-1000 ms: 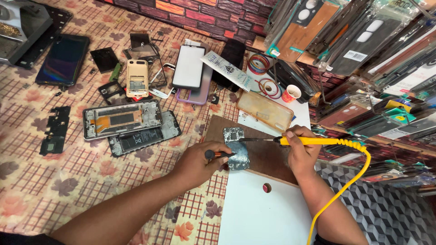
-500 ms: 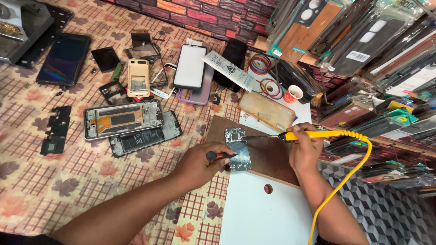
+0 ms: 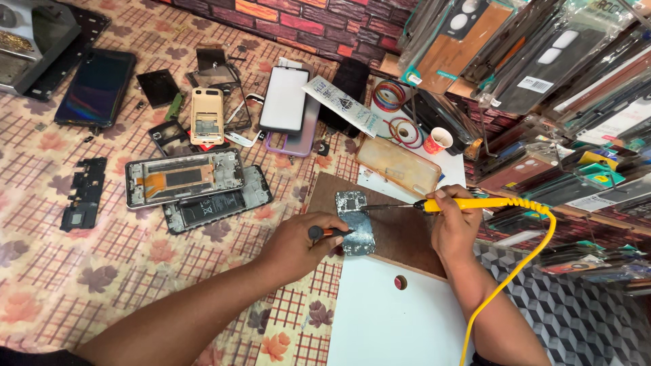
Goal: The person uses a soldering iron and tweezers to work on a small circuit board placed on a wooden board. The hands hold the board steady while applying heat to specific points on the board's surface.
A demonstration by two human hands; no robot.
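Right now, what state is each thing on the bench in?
Left hand: grip shut on a small dark-handled tool.
Right hand: grip shut on the yellow soldering iron, tip over the board.
Grey circuit board: flat on the brown wooden board.
Silver phone frame: opened, insides showing.

The yellow soldering iron (image 3: pixel 475 203) in the right hand (image 3: pixel 453 227) has been lowered, its tip brought onto the circuit board (image 3: pixel 356 220)
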